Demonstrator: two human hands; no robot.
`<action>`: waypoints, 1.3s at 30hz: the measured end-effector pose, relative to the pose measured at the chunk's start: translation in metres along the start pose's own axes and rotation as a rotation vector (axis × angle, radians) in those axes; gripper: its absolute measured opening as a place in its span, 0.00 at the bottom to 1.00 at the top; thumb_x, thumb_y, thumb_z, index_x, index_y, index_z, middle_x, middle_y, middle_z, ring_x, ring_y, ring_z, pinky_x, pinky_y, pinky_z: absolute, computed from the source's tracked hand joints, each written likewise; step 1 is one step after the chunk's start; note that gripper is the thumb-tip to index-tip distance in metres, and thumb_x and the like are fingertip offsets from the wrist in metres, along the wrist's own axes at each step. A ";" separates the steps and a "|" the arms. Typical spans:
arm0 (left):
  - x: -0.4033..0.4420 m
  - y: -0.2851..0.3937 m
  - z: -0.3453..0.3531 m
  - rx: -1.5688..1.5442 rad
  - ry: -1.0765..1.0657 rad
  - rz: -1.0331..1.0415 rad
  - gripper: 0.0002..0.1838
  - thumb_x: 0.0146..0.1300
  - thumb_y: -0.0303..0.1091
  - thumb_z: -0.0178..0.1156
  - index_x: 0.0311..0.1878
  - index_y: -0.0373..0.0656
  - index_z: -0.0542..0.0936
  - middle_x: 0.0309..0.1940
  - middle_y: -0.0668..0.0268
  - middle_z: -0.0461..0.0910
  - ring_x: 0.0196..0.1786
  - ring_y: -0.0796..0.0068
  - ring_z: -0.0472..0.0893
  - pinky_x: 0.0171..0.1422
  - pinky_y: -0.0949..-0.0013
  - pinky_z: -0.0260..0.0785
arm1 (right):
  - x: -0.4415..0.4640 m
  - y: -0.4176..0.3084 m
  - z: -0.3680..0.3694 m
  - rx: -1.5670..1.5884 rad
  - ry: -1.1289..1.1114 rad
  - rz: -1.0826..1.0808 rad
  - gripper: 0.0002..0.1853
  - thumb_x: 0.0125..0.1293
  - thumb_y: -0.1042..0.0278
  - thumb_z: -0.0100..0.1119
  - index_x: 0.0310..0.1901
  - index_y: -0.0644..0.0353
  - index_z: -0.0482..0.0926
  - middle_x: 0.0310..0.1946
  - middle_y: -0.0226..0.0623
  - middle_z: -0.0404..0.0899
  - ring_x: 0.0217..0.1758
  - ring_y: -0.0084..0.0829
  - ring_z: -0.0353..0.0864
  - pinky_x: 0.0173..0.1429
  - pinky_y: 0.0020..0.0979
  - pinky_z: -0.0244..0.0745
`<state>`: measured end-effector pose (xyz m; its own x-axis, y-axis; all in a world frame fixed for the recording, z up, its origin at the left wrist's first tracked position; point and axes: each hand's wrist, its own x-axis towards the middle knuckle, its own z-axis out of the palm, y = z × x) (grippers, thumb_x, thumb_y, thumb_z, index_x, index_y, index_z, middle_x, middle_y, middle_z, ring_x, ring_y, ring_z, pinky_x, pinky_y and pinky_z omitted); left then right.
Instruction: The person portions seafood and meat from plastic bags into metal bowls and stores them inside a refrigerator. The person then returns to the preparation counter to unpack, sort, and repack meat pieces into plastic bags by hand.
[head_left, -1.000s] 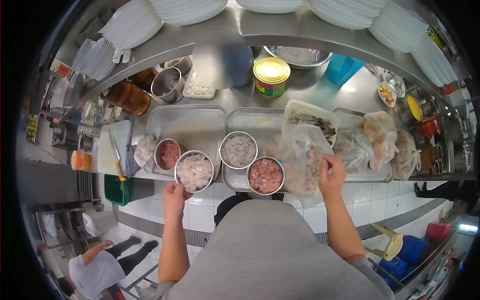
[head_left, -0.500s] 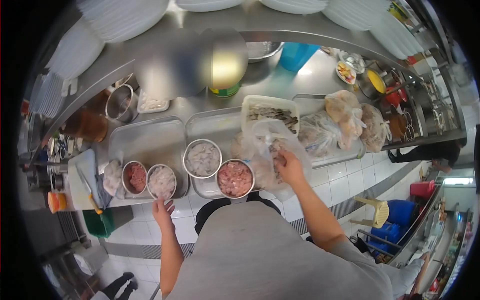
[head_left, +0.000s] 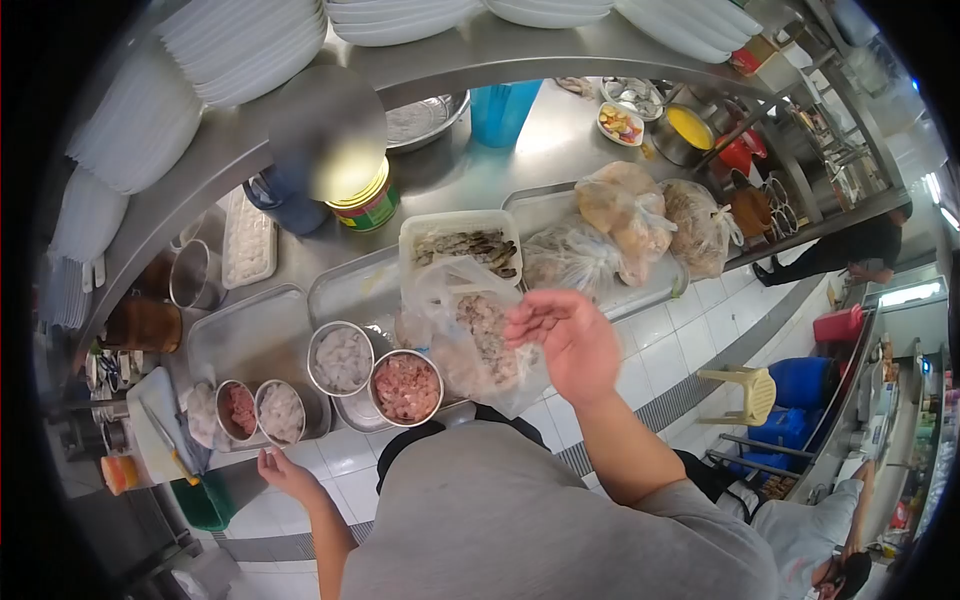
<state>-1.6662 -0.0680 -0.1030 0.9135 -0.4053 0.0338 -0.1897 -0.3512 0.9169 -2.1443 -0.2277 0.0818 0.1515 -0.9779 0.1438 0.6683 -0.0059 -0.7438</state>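
My right hand (head_left: pixel 572 345) is raised beside a clear plastic bag (head_left: pixel 500 345) of small pinkish-grey pieces; its fingers are stretched out and nothing shows in them. Behind the bag is a white tub (head_left: pixel 408 250) of grey shrimp. My left hand (head_left: pixel 288 476) hangs low at the counter edge, fingers loosely apart, just below a metal container of whitish pieces (head_left: pixel 281 412). Left of that container stands another with red ground meat (head_left: pixel 237 410). Nearer the middle are a round container of pale pieces (head_left: pixel 342 360) and one of pinkish-red meat pieces (head_left: pixel 407 388).
Tied bags of food (head_left: pixel 625 215) lie on a metal tray at right. A knife (head_left: pixel 165 435) rests on a white cutting board (head_left: pixel 150 400) at far left. Stacked white plates (head_left: pixel 240 50) line the shelf above. A yellow stool (head_left: pixel 745 393) and another person (head_left: pixel 810 530) are at right.
My right hand has come out of the plastic bag and lifted toward the camera. My left hand stays near the whitish container. The view has shifted, moving the counter items leftward.
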 end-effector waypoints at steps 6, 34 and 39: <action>-0.048 0.106 0.056 -0.100 -0.364 0.473 0.09 0.74 0.29 0.58 0.53 0.36 0.80 0.59 0.55 0.79 0.61 0.63 0.78 0.68 0.62 0.69 | -0.037 0.065 -0.107 -1.600 -0.108 -0.283 0.22 0.62 0.60 0.71 0.55 0.61 0.82 0.49 0.54 0.81 0.58 0.54 0.79 0.61 0.47 0.75; -0.171 0.257 0.180 -0.057 -1.278 0.249 0.10 0.71 0.34 0.66 0.44 0.35 0.84 0.34 0.72 0.84 0.38 0.84 0.77 0.46 0.73 0.72 | -0.017 0.047 -0.115 -1.927 -0.626 -0.171 0.25 0.60 0.75 0.60 0.61 0.52 0.81 0.56 0.50 0.78 0.63 0.46 0.77 0.66 0.53 0.69; -0.140 0.281 0.154 -0.082 -1.153 0.274 0.10 0.72 0.34 0.64 0.45 0.36 0.84 0.32 0.73 0.83 0.36 0.85 0.76 0.43 0.74 0.70 | 0.002 0.003 -0.131 -2.109 -0.966 0.442 0.15 0.59 0.74 0.61 0.48 0.53 0.84 0.38 0.37 0.85 0.53 0.40 0.83 0.58 0.47 0.71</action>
<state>-1.9029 -0.2392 0.0884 -0.0244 -0.9940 -0.1066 -0.2661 -0.0964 0.9591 -2.2372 -0.2573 -0.0055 0.6062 -0.6436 -0.4672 -0.7619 -0.6384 -0.1091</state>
